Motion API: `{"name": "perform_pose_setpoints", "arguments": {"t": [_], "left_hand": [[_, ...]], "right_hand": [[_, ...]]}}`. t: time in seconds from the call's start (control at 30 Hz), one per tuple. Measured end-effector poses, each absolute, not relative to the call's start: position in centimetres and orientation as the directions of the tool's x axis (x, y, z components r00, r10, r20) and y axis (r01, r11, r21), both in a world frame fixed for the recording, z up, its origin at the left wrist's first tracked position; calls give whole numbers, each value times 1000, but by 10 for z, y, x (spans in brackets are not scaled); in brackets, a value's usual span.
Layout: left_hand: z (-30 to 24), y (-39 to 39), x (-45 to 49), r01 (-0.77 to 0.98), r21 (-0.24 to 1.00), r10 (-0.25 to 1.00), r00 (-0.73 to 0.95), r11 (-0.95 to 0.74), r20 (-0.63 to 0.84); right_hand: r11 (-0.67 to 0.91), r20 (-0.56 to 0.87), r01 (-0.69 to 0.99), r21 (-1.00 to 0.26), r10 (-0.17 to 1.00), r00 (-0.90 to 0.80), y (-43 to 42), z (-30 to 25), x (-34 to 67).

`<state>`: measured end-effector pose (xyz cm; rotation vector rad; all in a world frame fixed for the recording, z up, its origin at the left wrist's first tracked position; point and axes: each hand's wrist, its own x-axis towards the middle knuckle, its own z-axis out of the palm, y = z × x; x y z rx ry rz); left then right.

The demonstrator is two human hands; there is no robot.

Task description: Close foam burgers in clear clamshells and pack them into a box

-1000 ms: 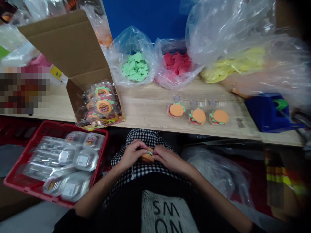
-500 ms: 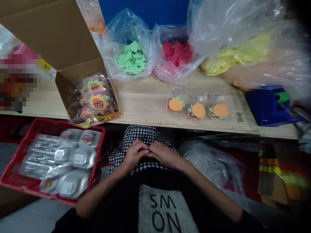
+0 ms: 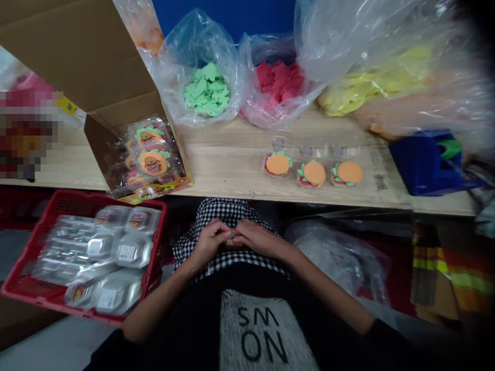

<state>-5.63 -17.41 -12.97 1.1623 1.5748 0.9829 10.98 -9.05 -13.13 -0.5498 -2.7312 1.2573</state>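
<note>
My left hand [image 3: 211,241] and my right hand [image 3: 258,239] meet over the black-and-white checked cloth [image 3: 222,207] on my lap. The fingers of both are closed and pinched together around something small and brownish-orange, mostly hidden by them, so I cannot make out what it is. Beyond the hands, on the wooden table [image 3: 228,170], three toy burgers sit in open clear plastic cases: a left one [image 3: 277,165], a middle one [image 3: 314,173] and a right one [image 3: 350,172]. Each has an orange bun on top with green edges showing beneath.
An open cardboard box [image 3: 116,116] with packed toy burgers [image 3: 153,162] stands at left. Below is a red crate [image 3: 162,226] of clear cases [image 3: 129,252]. Bags of green pieces [image 3: 208,90], red pieces [image 3: 279,81] and yellow pieces [image 3: 371,85] line the back; a blue holder [image 3: 419,167] is right.
The fingers have shifted slightly, and more of the brownish-orange thing shows between and below them. The view has moved a little; the table items stay in place.
</note>
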Motion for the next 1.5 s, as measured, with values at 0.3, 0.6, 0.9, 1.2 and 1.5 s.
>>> {"name": "perform_pose_setpoints", "arguments": {"t": [0.3,0.6,0.9,1.2,1.5], "left_hand": [[-128,-178,-63,331,919,976,-112,212,-185],[-128,-166,-63,282,928,970,-57,242,-236],[-130,-160,-60,225,929,956,-53,293,-288],[-113,-165,-33,-466,835,902,-159,291,-402],[-70,-166,-63,168,947,962,-45,274,-270]], "right_hand": [[614,0,187,-767,292,-956,-91,-134,109],[634,-96,318,-705,358,-929,-89,-129,111],[436,-24,227,-871,423,-906,-92,-152,110],[-218,-174,-77,-973,908,-380,-102,-154,113],[54,-80,178,-983,744,-664,-97,-127,132]]}}
